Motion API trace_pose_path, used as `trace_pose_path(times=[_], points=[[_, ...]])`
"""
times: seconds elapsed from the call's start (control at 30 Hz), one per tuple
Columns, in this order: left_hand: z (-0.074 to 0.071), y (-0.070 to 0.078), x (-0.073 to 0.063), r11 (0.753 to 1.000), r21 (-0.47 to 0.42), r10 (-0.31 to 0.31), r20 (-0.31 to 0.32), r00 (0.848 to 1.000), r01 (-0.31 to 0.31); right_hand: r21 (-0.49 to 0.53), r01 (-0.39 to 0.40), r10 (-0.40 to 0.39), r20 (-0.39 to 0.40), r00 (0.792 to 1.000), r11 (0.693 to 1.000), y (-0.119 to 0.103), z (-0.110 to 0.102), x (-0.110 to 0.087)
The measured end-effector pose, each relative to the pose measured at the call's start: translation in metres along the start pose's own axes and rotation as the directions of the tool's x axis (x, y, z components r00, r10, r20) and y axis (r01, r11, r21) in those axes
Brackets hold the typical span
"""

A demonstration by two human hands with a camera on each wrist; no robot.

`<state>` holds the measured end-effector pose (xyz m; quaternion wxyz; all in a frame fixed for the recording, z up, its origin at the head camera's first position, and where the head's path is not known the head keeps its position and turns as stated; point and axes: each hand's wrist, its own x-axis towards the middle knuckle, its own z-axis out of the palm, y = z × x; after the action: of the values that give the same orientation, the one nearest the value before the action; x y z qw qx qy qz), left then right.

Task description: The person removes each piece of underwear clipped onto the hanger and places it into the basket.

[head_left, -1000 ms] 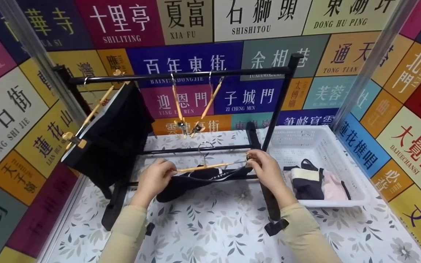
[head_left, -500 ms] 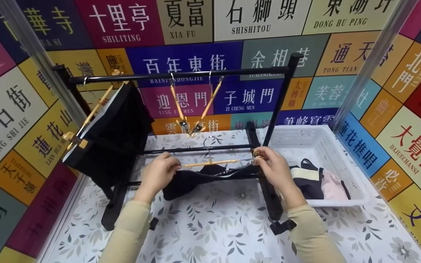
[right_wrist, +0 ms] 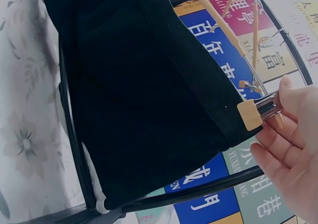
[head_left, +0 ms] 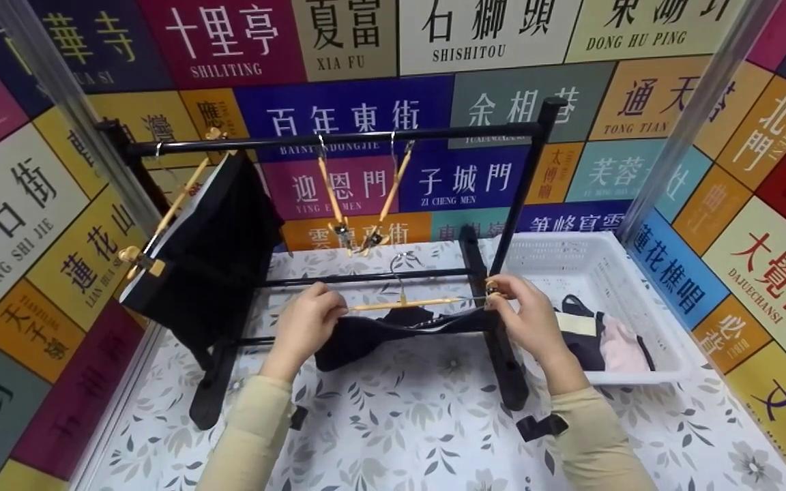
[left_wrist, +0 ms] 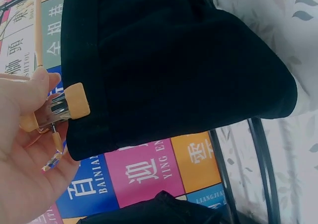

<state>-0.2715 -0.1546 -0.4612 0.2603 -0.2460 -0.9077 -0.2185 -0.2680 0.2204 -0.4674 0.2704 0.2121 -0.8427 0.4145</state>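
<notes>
A wooden clip hanger (head_left: 403, 303) with a metal hook is held level in front of the black rack. Its clips grip the top band of a black garment (head_left: 359, 339), which sags below the bar. My left hand (head_left: 308, 324) pinches the hanger's left end; in the left wrist view, thumb and fingers are around the wood-padded clip (left_wrist: 78, 100) there. At the other end my right hand (head_left: 529, 320) pinches the matching clip (right_wrist: 250, 115) between thumb and fingers. The hook (head_left: 403, 267) points up, well below the rack's top rail (head_left: 461, 133).
Another black garment (head_left: 209, 259) hangs at the rack's left from a clip hanger (head_left: 181, 198). Two bare hangers (head_left: 330, 191) dangle mid-rail. A white basket (head_left: 673, 354) on the right holds folded dark and pink clothes (head_left: 621, 348). The floral-patterned tabletop (head_left: 393, 436) spreads in front.
Both hands have shifted to the right and slightly up with the hanger and black garment, keeping hold of its two ends.
</notes>
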Motion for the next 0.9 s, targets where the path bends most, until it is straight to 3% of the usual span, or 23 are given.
trace_pose_path(times=[0.23, 0.63, 0.77, 0.9], points=[[0.012, 0.002, -0.005, 0.999, 0.02, -0.049, 0.044, 0.998, 0.048, -0.028, -0.018, 0.019, 0.042, 0.999, 0.999, 0.012, 0.001, -0.009], [0.032, -0.003, -0.016, 0.999, 0.038, -0.03, 0.067, 0.997, 0.027, -0.063, -0.061, 0.068, 0.12, 0.99, 0.996, 0.032, 0.012, -0.021], [0.037, -0.003, -0.02, 0.997, 0.075, -0.006, 0.057, 0.998, 0.002, -0.073, -0.075, 0.084, 0.141, 0.986, 0.995, 0.036, 0.014, -0.024], [0.042, -0.003, -0.023, 0.989, 0.137, 0.056, 0.046, 0.997, -0.062, -0.077, -0.091, 0.102, 0.159, 0.982, 0.993, 0.039, 0.015, -0.028]])
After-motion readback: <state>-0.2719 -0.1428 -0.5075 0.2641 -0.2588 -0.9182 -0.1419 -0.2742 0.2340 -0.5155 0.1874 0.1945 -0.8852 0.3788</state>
